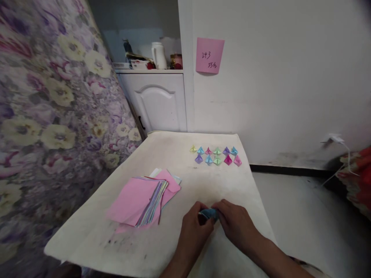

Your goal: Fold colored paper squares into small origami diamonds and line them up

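Between my two hands, just above the near part of the table, is a small folded piece of blue paper (209, 213). My left hand (194, 224) pinches it from the left, thumb and fingers closed on its edge. From the right, my right hand (234, 219) grips the other end with its fingers closed. Part of the blue paper is hidden behind the fingers. Farther back on the table stand two rows of small folded paper shapes, among them a magenta one (228, 160), a yellow one (193, 148) and a light blue one (208, 159).
A stack of coloured paper sheets (136, 199), pink on top, lies left of my hands on the cream-covered table (185, 247). A floral curtain (63, 116) hangs at the left. Behind are a white cabinet (158, 100) and a wall with a pink note (210, 56).
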Available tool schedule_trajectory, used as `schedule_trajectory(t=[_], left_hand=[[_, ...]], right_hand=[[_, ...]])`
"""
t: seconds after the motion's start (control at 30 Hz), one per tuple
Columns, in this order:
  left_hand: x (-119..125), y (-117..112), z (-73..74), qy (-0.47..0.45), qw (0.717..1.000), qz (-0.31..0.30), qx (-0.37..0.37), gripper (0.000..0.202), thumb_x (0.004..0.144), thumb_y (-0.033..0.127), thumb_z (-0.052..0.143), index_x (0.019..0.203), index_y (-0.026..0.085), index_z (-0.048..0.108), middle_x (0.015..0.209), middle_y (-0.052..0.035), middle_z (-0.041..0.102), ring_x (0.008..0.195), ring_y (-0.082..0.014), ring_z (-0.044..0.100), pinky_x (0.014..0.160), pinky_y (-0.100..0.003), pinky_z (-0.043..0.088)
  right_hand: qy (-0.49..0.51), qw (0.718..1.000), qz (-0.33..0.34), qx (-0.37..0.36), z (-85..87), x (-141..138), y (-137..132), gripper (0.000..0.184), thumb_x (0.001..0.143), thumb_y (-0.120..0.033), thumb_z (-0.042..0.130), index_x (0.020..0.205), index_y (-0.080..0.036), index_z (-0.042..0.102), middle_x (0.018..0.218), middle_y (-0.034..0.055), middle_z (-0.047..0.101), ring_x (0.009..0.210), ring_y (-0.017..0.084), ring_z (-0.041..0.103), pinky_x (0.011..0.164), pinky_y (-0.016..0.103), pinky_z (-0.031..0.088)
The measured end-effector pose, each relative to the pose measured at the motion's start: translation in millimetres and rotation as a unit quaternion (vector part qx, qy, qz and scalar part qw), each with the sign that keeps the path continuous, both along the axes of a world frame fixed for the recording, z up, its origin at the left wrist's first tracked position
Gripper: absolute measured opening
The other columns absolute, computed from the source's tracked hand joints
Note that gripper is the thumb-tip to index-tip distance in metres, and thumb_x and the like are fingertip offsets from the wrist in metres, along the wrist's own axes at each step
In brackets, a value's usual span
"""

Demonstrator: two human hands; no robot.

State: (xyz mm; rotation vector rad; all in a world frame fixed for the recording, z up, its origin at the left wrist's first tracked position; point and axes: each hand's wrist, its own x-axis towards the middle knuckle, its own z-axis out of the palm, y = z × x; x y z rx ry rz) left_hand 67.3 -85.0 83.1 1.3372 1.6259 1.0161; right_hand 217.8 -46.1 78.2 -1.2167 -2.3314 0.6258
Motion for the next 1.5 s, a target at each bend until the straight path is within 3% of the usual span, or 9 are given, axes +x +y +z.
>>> schedule_trajectory(t=[0.17, 0.27, 0.5, 0.57, 0.7, 0.9, 1.13, 1.33, 1.5], left_hand=[[1, 0, -2.4, 0.022, 1.000, -0.012, 0.010, 0.007, 0.069, 0.016, 0.056, 0.072, 0.020, 0.051, 0.062, 0.0048, 0.053, 0.058, -0.0115, 0.048, 0.053, -0.021, 0.035], [0, 1, -4.2, 0.013, 1.000, -0.011, 0.009, 0.007, 0.069, 0.015, 0.057, 0.072, 0.019, 0.051, 0.062, 0.0045, 0.053, 0.059, -0.0117, 0.049, 0.054, -0.021, 0.036], [-9, 8, -12.5, -0.170, 0.984, -0.040, -0.046, 0.016, 0.077, 0.028, 0.052, 0.081, 0.014, 0.059, 0.069, -0.0024, 0.062, 0.066, -0.0158, 0.059, 0.063, -0.027, 0.048], [-11, 8, -13.9, -0.178, 0.981, -0.051, -0.057, 0.019, 0.077, 0.026, 0.050, 0.081, 0.013, 0.063, 0.070, -0.0035, 0.064, 0.067, -0.0161, 0.060, 0.065, -0.028, 0.048], [-12, 8, -14.7, -0.105, 0.990, -0.071, -0.069, 0.022, 0.068, 0.014, 0.048, 0.077, 0.013, 0.068, 0.067, -0.0027, 0.065, 0.064, -0.0156, 0.060, 0.060, -0.026, 0.047], [-12, 5, -24.5, 0.032, 0.997, -0.060, -0.042, 0.026, 0.064, 0.012, 0.046, 0.074, 0.017, 0.069, 0.072, -0.0016, 0.064, 0.069, -0.0161, 0.060, 0.062, -0.025, 0.045], [-6, 3, -36.4, 0.204, 0.973, -0.093, -0.056, 0.021, 0.062, 0.008, 0.044, 0.067, 0.018, 0.061, 0.064, 0.0008, 0.060, 0.065, -0.0151, 0.055, 0.058, -0.024, 0.035], [-3, 5, -43.9, 0.237, 0.967, -0.075, -0.053, 0.014, 0.061, 0.006, 0.047, 0.063, 0.018, 0.053, 0.066, 0.0005, 0.058, 0.066, -0.0152, 0.051, 0.058, -0.025, 0.029], [-5, 5, -45.7, 0.235, 0.967, -0.077, -0.058, 0.012, 0.063, 0.007, 0.047, 0.062, 0.019, 0.051, 0.062, 0.0013, 0.057, 0.063, -0.0147, 0.050, 0.055, -0.024, 0.028]], right_hand=[[0.035, 0.995, -0.013, -0.089, -4.2, -2, 3, 0.017, 0.077, -0.013, 0.050, 0.082, -0.022, 0.063, 0.075, -0.0010, 0.065, 0.069, 0.015, 0.058, 0.061, 0.023, 0.038], [0.054, 0.994, -0.017, -0.093, -6.0, -4, 3, 0.020, 0.074, -0.008, 0.047, 0.077, -0.021, 0.063, 0.073, -0.0005, 0.065, 0.069, 0.014, 0.057, 0.061, 0.023, 0.038], [0.062, 0.994, -0.012, -0.094, -1.1, -2, 4, 0.020, 0.073, -0.008, 0.047, 0.078, -0.020, 0.061, 0.071, -0.0012, 0.063, 0.065, 0.013, 0.056, 0.059, 0.022, 0.036], [0.062, 0.994, -0.011, -0.094, -1.2, -1, 3, 0.020, 0.074, -0.008, 0.047, 0.084, -0.021, 0.059, 0.070, -0.0019, 0.063, 0.064, 0.013, 0.055, 0.059, 0.021, 0.036], [0.031, 0.997, -0.007, -0.063, -3.7, -1, 0, 0.020, 0.071, -0.007, 0.047, 0.083, -0.020, 0.056, 0.075, -0.0010, 0.062, 0.068, 0.014, 0.055, 0.062, 0.022, 0.036], [-0.008, 0.997, 0.014, -0.071, -9.4, -1, 1, 0.019, 0.070, -0.006, 0.046, 0.076, -0.021, 0.057, 0.074, -0.0013, 0.062, 0.069, 0.013, 0.055, 0.063, 0.021, 0.035], [-0.092, 0.991, -0.013, -0.094, -33.9, -3, 2, 0.023, 0.066, -0.008, 0.050, 0.082, -0.021, 0.059, 0.086, 0.0024, 0.059, 0.074, 0.015, 0.055, 0.064, 0.023, 0.033], [-0.106, 0.990, -0.025, -0.094, -44.9, -10, -1, 0.019, 0.068, -0.008, 0.050, 0.082, -0.019, 0.056, 0.081, 0.0024, 0.061, 0.075, 0.016, 0.055, 0.064, 0.025, 0.032], [-0.119, 0.988, -0.026, -0.091, -30.1, -1, -2, 0.015, 0.074, -0.016, 0.054, 0.088, -0.020, 0.057, 0.087, 0.0027, 0.059, 0.074, 0.016, 0.054, 0.064, 0.026, 0.033]])
